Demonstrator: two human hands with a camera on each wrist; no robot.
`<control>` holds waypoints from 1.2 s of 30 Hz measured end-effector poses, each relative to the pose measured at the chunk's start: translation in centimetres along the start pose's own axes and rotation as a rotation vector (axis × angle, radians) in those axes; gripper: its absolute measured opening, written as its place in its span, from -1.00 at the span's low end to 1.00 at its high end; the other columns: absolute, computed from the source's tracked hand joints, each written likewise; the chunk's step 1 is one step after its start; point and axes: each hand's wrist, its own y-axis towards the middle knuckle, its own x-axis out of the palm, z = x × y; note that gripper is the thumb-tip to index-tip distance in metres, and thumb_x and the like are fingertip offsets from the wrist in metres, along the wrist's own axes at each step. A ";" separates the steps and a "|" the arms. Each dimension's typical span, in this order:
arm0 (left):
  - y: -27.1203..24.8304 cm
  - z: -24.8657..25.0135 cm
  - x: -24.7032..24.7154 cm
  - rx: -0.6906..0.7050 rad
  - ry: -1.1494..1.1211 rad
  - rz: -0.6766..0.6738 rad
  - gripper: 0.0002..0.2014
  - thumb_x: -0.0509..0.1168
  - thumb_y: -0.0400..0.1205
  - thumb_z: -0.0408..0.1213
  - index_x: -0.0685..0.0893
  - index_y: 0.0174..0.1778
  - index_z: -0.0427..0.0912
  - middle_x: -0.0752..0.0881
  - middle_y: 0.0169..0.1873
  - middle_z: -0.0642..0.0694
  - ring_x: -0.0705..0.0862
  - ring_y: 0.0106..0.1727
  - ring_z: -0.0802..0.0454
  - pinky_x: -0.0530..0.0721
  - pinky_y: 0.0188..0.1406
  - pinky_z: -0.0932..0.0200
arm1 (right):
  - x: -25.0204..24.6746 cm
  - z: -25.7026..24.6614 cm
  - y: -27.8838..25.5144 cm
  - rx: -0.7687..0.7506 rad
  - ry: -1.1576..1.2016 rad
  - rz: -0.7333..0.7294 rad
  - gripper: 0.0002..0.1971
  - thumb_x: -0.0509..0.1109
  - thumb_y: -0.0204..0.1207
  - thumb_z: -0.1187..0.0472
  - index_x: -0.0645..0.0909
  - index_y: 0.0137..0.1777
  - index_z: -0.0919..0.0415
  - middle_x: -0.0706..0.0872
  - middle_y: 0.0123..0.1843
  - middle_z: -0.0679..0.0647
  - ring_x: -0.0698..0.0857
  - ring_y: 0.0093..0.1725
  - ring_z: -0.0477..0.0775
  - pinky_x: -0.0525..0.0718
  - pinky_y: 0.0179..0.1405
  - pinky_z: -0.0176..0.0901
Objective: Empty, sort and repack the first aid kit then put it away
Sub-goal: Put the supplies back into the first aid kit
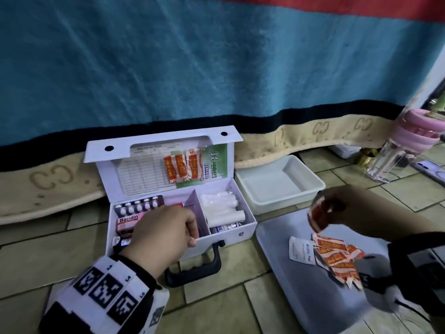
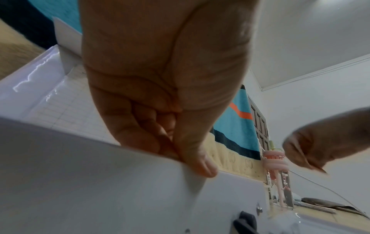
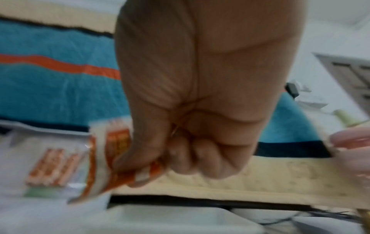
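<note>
The white first aid kit (image 1: 230, 237) stands open on the tiled floor, its lid upright with orange plaster strips (image 1: 181, 166) tucked in the lid pocket. My left hand (image 1: 166, 235) grips the kit's front wall (image 2: 100, 182), thumb outside and fingers curled inside. Within lie a blister pack (image 1: 139, 206), a pink Bacidin box (image 1: 127, 221) and white gauze rolls (image 1: 221, 208). My right hand (image 1: 337, 208) pinches a few orange plaster packets (image 3: 112, 158) above the grey tray (image 1: 301, 297). On that tray lie a pile of plaster packets (image 1: 337, 259) and an alcohol pad sachet (image 1: 302, 250).
A white plastic tub (image 1: 277, 186) sits behind the tray, right of the kit. A blue blanket (image 1: 192, 68) hangs down behind everything. A clear bottle with pink rings (image 1: 395, 153) stands at the far right. The kit's black handle (image 1: 199, 268) points toward me.
</note>
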 end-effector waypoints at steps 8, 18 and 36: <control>0.0 0.0 0.2 0.019 0.027 0.012 -0.77 0.37 0.49 -0.35 0.61 -0.43 0.06 0.71 -0.46 0.14 0.57 -0.35 0.36 0.41 -0.41 0.32 | 3.7 -11.1 7.4 -0.340 0.349 -0.183 -0.93 0.42 0.51 0.34 0.66 -0.17 0.19 0.82 -0.16 0.21 0.74 -0.20 0.07 0.73 0.05 0.10; -0.4 0.2 -0.1 0.043 0.025 0.037 -0.82 0.31 0.46 -0.40 0.73 -0.24 -0.02 0.83 -0.27 0.07 0.72 -0.14 0.23 0.56 -0.11 0.32 | 1.4 -15.8 13.6 -0.362 0.724 0.445 -0.77 0.42 0.46 0.46 0.63 -0.23 0.09 0.70 -0.24 -0.08 0.66 -0.30 -0.25 0.68 -0.14 -0.39; 0.0 0.0 0.1 -0.009 -0.019 -0.002 -0.76 0.32 0.44 -0.40 0.59 -0.45 0.04 0.82 -0.35 0.11 0.73 -0.22 0.30 0.68 0.03 0.20 | 1.4 -16.0 14.0 -0.364 0.000 0.277 -0.67 0.23 0.64 0.01 0.53 -0.38 0.01 0.64 -0.37 0.02 0.62 -0.23 0.13 0.41 -0.26 -0.21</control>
